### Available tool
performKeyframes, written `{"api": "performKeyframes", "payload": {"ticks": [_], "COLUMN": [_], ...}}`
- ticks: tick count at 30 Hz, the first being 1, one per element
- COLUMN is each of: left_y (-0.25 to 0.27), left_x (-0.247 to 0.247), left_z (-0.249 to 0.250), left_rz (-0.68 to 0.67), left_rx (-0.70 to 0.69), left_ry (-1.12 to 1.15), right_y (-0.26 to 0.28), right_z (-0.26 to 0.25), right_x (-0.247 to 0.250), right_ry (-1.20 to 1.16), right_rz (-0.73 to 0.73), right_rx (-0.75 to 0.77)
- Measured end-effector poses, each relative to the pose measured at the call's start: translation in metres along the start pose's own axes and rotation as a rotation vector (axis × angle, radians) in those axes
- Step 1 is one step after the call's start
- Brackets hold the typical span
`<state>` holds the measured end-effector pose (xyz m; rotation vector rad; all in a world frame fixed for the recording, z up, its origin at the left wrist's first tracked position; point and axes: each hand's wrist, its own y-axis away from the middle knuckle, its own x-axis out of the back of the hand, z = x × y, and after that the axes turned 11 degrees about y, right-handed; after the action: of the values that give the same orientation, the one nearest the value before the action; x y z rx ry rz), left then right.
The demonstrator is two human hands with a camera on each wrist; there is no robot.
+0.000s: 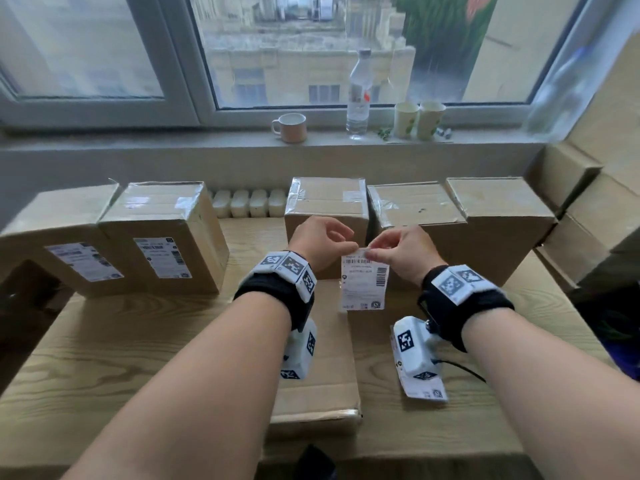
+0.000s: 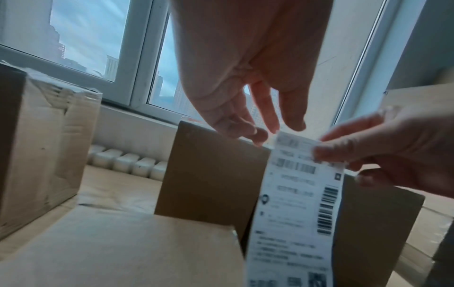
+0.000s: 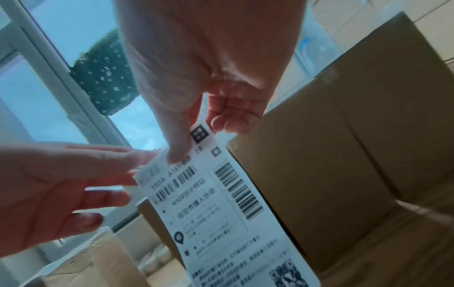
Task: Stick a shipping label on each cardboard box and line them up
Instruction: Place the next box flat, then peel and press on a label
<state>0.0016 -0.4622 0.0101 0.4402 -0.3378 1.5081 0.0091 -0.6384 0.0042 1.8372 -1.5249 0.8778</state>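
Note:
My right hand [image 1: 369, 251] pinches the top edge of a white shipping label [image 1: 363, 282], which hangs in the air in front of the middle back box [image 1: 325, 202]. The straight fingers of my left hand [image 1: 353, 242] touch the label's top left corner. In the right wrist view the thumb [image 3: 176, 153] presses on the label [image 3: 221, 203]. A flat cardboard box [image 1: 322, 375] lies under my wrists. Two labelled boxes [image 1: 162, 237] stand at the left. Two more plain boxes [image 1: 415, 209] stand at the back right.
A second label sheet [image 1: 422, 389] lies on the wooden table [image 1: 138, 341] under my right wrist. More boxes [image 1: 588, 209] are stacked at the right. On the window sill stand a mug [image 1: 289, 128], a bottle [image 1: 358, 95] and two paper cups [image 1: 419, 119].

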Motion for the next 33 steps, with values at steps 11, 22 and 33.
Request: {"api": "performKeyframes", "payload": {"ticks": [11, 22, 33], "left_y": [0.02, 0.037, 0.049], "left_x": [0.03, 0.042, 0.045], "left_z": [-0.005, 0.001, 0.002], "left_rz": [-0.018, -0.096, -0.165], "left_rx": [0.103, 0.154, 0.188], "left_ry": [0.232, 0.227, 0.217], "right_y": [0.012, 0.022, 0.028], "right_z": [-0.034, -0.052, -0.053], "right_x": [-0.001, -0.004, -0.006], "right_ry": [-0.215, -0.17, -0.17], "right_rz": [0.009, -0.122, -0.206], "right_rx": [-0.04, 0.062, 0.064]}}
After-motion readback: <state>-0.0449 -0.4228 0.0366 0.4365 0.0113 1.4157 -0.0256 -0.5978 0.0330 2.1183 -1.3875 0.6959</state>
